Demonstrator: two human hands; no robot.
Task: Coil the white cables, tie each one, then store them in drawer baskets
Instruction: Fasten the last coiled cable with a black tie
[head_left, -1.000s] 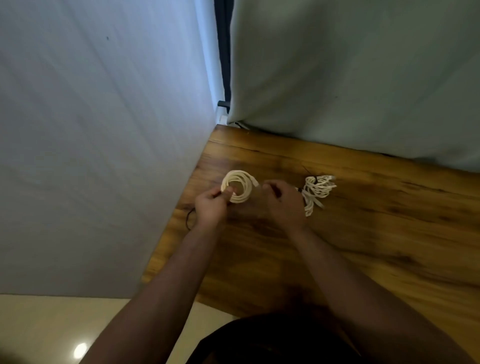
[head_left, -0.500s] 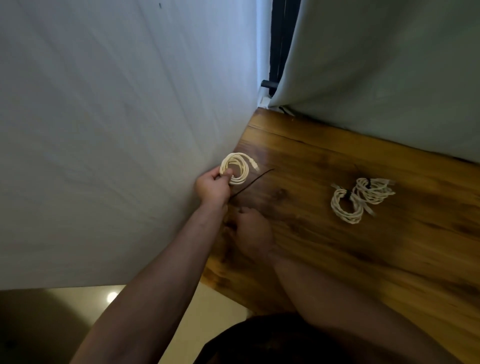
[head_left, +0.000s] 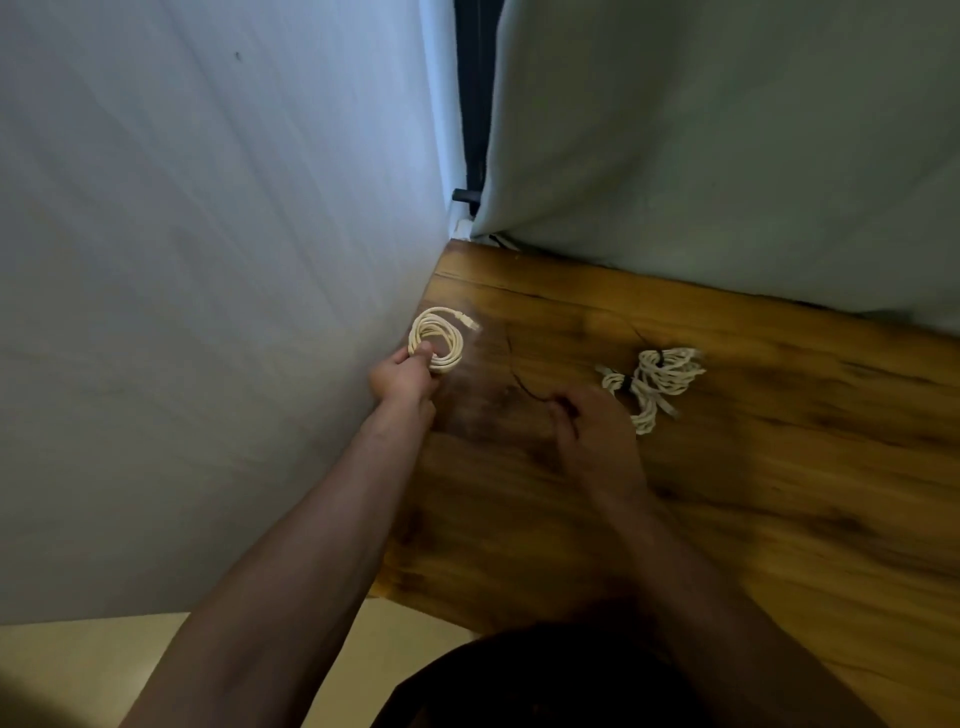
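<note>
My left hand (head_left: 402, 376) pinches a coiled white cable (head_left: 439, 340) just above the wooden table's (head_left: 779, 493) left edge, near the wall. My right hand (head_left: 592, 431) is blurred over the table's middle; its fingertips pinch a thin black tie (head_left: 524, 384) that curves up to the left. Two coiled white cables (head_left: 657, 379), each bound with a dark tie, lie together on the table just right of my right hand.
A pale wall (head_left: 208, 312) runs along the table's left side. A grey-green curtain (head_left: 727, 130) hangs behind the table, with a dark gap (head_left: 472, 104) between it and the wall. A strip of light floor (head_left: 78, 670) shows at the lower left.
My right hand has picked up the black tie from near the table's left edge and moved right and up with it. My left hand keeps holding the coil.
</note>
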